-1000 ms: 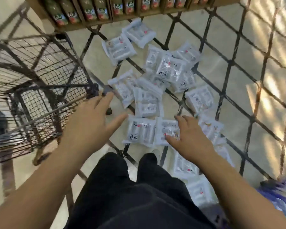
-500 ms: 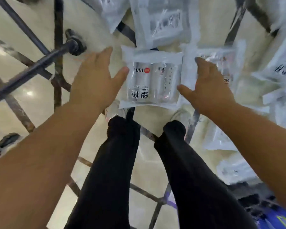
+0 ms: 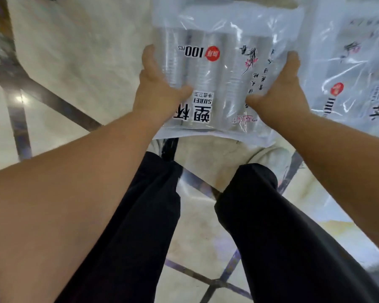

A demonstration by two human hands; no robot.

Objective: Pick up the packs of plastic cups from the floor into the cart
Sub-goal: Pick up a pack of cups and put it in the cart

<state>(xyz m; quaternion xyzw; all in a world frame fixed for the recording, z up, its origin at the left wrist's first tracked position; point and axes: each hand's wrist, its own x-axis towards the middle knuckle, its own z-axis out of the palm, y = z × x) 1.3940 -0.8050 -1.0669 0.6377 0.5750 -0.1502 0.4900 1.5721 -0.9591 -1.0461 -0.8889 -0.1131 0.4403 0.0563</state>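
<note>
A clear pack of plastic cups (image 3: pixel 217 68), with black print and a red round sticker, fills the upper middle of the head view. My left hand (image 3: pixel 158 88) grips its left side, thumb on top and fingers around the edge. My right hand (image 3: pixel 280 92) grips its right side the same way. A second pack of cups (image 3: pixel 354 68) lies on the floor just to the right, partly under the first one's edge. The cart is out of view.
My two legs in black trousers (image 3: pixel 206 226) stand below the pack, with pale shoes (image 3: pixel 269 158) at the floor. The pale marble floor (image 3: pixel 79 51) has dark inlaid lines (image 3: pixel 15 101) at left.
The camera has dropped closer to the floor and the cart has left the view. Both hands, open beside the pack before, have closed on its two sides.
</note>
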